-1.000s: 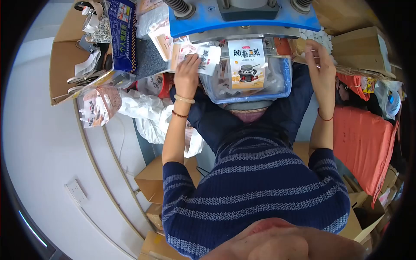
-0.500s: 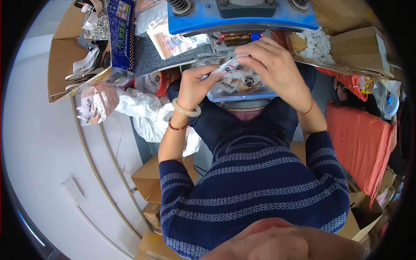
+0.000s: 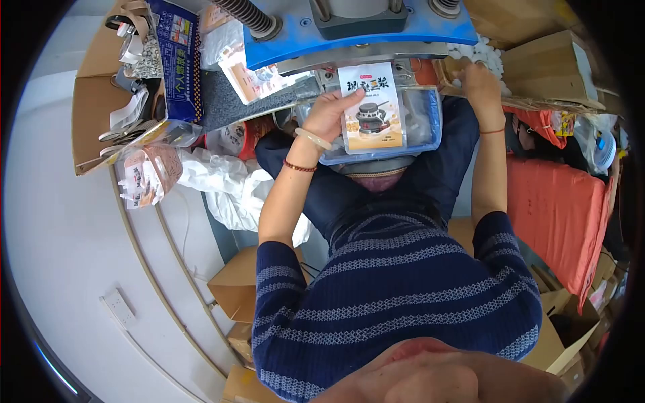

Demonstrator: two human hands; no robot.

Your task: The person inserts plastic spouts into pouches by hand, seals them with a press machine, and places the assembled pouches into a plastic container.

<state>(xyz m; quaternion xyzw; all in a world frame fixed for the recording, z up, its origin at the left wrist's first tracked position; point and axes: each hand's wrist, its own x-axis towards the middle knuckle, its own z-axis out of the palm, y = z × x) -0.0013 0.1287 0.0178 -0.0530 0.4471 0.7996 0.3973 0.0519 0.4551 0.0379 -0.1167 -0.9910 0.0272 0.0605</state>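
Note:
My left hand is closed on the left edge of a flat printed pouch, thumb across its front. The pouch is white at the top, tan at the bottom, with dark lettering and a picture of a dark pot. It is held over a blue-rimmed clear plastic bin, hiding much of the inside. My right hand is at the near edge of a cardboard box of small white plastic pieces. Its fingers look curled down; what they hold, if anything, is hidden.
A blue press with springs stands above the bin. On the left are more printed pouches, a dark blue packet and a cardboard box of tools. A red padded bundle lies at the right.
The pouch, earlier tilted between both hands, now faces up flat in my left hand alone. My right hand has moved right to the box of white pieces. The view has shifted slightly.

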